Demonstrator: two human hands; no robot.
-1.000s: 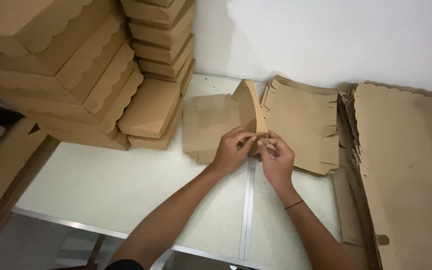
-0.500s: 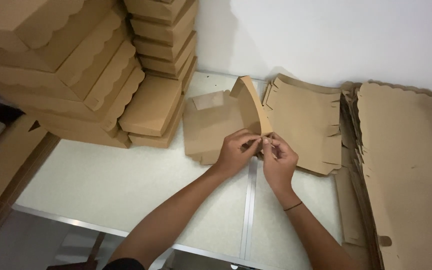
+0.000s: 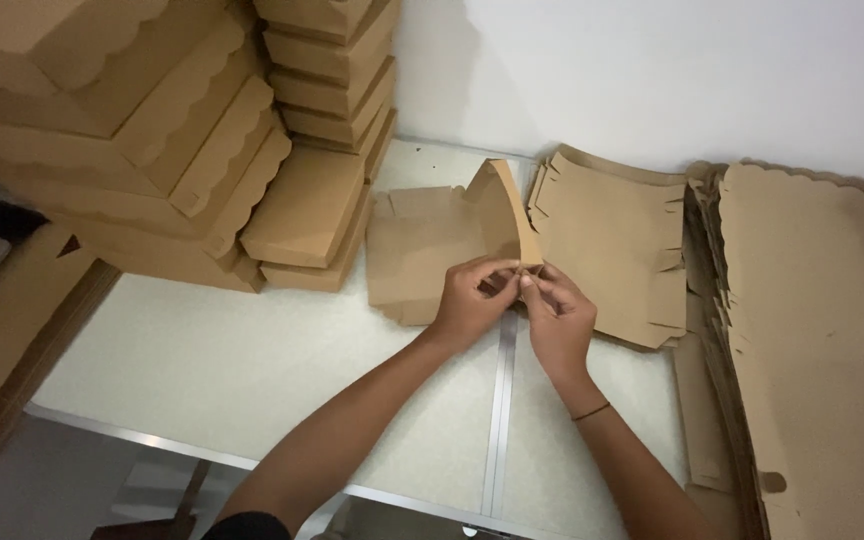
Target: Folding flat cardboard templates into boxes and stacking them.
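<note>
A flat brown cardboard box blank (image 3: 422,250) lies on the pale table (image 3: 202,350), with one side flap (image 3: 502,215) bent upright along its right edge. My left hand (image 3: 472,298) and my right hand (image 3: 557,315) meet at the near end of that flap, fingertips pinching its corner from both sides. A thin dark band circles my right wrist. A second unfolded blank (image 3: 617,245) lies just right of the hands, partly under the raised flap.
Folded brown boxes with scalloped lids are piled at the left (image 3: 122,130) and in a stack at the back (image 3: 327,90). Several flat blanks (image 3: 812,350) are heaped at the right. A white wall (image 3: 652,70) stands behind; a metal seam (image 3: 497,400) splits the table.
The raised flap has been folded further up and both hands shifted slightly toward its near corner; the view also moved a little. Otherwise the piles are unchanged.
</note>
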